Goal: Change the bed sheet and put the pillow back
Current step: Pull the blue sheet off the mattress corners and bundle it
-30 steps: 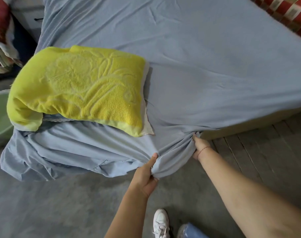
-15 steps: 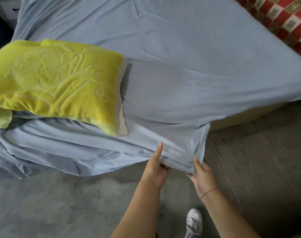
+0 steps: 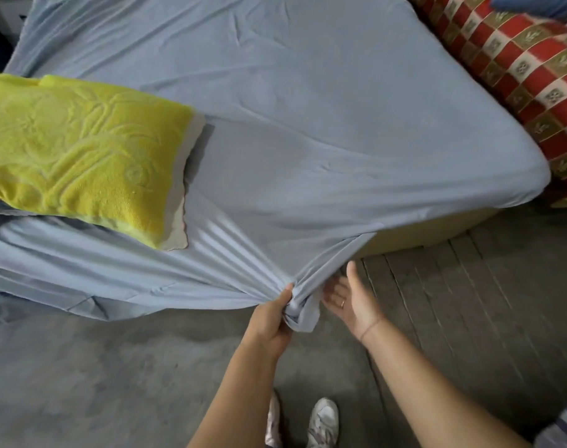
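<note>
Two hands work just off the near edge of the bed (image 3: pixel 414 232). The left hand (image 3: pixel 271 318) is clenched round a bunched gather of the light blue sheet (image 3: pixel 308 124), thumb up against the knot, and holds it below the mattress top, drawn toward the person. Taut folds fan from that fist up and to the left, toward the yellow pillow (image 3: pixel 81 150). The pillow lies on the sheet at the left side of the bed, its long axis roughly along the near edge and one corner aimed at the fist.

The right hand (image 3: pixel 350 299) sits just beside the bunch on its right, palm showing, fingers spread and holding nothing; whether its fingertips touch the hanging tail of cloth I cannot tell. It is the hand nearer the bare side of the bed, which shows directly to the right of the gather.

The sheet wraps the right-hand corner of the bed snugly, while left of the fist it sags loose toward the floor (image 3: pixel 114 367). The likely next move is tucking the gather under here, the free right hand guiding it.
</note>
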A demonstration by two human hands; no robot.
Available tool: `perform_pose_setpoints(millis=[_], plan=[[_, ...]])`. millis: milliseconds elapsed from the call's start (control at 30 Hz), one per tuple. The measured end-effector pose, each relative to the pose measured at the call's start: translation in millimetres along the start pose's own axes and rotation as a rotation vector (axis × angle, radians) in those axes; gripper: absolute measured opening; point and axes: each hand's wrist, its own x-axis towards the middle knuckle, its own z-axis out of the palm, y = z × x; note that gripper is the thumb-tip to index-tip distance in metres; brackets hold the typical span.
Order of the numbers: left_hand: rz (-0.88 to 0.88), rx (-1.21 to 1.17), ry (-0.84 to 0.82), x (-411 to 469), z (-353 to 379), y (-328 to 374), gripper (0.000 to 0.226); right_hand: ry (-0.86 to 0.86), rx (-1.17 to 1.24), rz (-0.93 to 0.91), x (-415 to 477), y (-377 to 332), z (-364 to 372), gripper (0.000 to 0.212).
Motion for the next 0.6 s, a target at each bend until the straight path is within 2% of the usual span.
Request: perform_pose_setpoints(millis=[133, 233, 333, 433, 533, 600], plan=[[-0.033, 0.041, -0.057, -10, -12, 3, 0.028, 0.028, 0.143, 0.041, 44, -40, 11, 0.046], [-0.047, 0.068, -0.111, -11, -20, 11, 0.028, 0.086, 0.151, 0.05, 70, -54, 10, 0.045], [-0.096, 0.076, -0.126, -14, -29, 16, 0.026, 0.152, 0.097, 0.021, 85, -53, 3, 0.035], [-0.087, 0.072, -0.119, -12, -32, 18, 0.036, 0.227, -0.016, -0.077, 85, -49, -5, 0.036], [-0.029, 0.008, -0.101, -5, -18, 10, 0.049, 0.238, -0.058, -0.222, 61, -41, -6, 0.015], [-0.021, 0.022, -0.123, 0, 1, -2, 0.049, 0.218, -0.012, -0.328, 40, -31, -8, 0.021]])
